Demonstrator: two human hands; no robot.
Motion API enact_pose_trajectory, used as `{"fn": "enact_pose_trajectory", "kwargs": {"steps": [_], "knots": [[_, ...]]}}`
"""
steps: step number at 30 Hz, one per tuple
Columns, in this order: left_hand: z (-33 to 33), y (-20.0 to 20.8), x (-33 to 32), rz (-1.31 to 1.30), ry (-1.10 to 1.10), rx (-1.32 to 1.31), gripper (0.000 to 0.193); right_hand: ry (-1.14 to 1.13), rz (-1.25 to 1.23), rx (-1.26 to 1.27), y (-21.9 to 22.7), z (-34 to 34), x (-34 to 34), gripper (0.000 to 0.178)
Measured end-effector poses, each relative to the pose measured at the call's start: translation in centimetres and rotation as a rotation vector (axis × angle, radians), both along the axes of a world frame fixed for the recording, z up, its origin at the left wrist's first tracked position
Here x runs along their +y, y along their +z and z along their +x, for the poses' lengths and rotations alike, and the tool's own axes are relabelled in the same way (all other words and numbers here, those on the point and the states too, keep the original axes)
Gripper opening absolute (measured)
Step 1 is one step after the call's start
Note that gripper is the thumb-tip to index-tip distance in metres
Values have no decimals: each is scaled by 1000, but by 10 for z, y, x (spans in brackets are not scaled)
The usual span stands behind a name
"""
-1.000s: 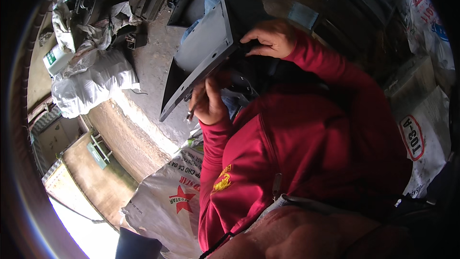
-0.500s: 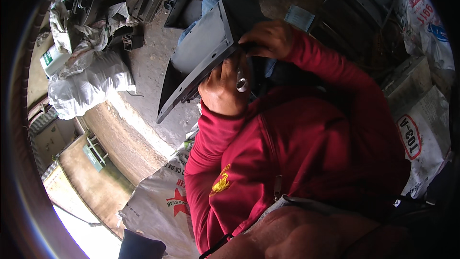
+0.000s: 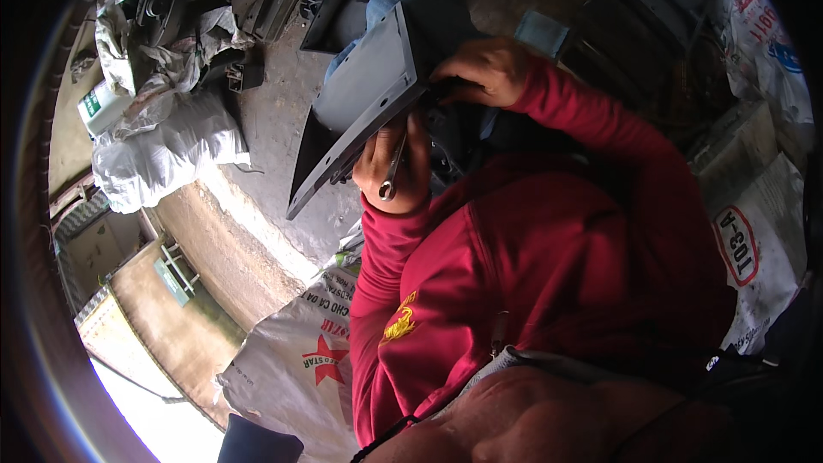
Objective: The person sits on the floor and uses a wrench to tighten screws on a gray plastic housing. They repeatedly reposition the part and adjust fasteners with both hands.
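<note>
A grey, box-like part (image 3: 364, 77) with flat flanges and bolt holes stands tilted over my jeans-clad leg. Below its near edge my left hand (image 3: 394, 173) has its fingers closed round a wrench (image 3: 388, 189). The ring end of that wrench sticks out from the palm side; its other end is hidden behind the fingers and the part. At the part's right corner my right hand (image 3: 486, 70) has its thumb and fingers bent together. Whatever they pinch lies in shadow and I cannot make it out.
Similar dark parts lie on the floor at the upper left, beside a white plastic bundle (image 3: 171, 150). A printed white sack (image 3: 296, 369) stands by my left elbow, another sack (image 3: 746, 249) by my right. Dark frames (image 3: 639, 13) fill the upper right.
My left hand has turned, so the wrench's ring end swings left and down. My right hand stays at the corner, its fingers slightly shifted. The whole view has drifted a little.
</note>
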State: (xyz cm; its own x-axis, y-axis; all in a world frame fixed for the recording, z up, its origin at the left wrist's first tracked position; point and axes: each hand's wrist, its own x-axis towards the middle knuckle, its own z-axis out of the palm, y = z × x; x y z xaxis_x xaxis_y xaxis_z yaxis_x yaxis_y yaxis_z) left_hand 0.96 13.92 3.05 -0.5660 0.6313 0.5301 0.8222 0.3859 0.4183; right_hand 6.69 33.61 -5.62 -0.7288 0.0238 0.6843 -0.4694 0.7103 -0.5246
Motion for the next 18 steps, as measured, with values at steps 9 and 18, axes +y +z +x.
{"fn": "enact_pose_trajectory", "kwargs": {"steps": [9, 18], "knots": [[0, 29, 19, -338, -172, 132, 22, -7, -48, -11, -6, 3, 0, 32], [1, -24, -23, 507, -54, -967, 32, 26, -50, 1, 1, 2, -1, 31]]}}
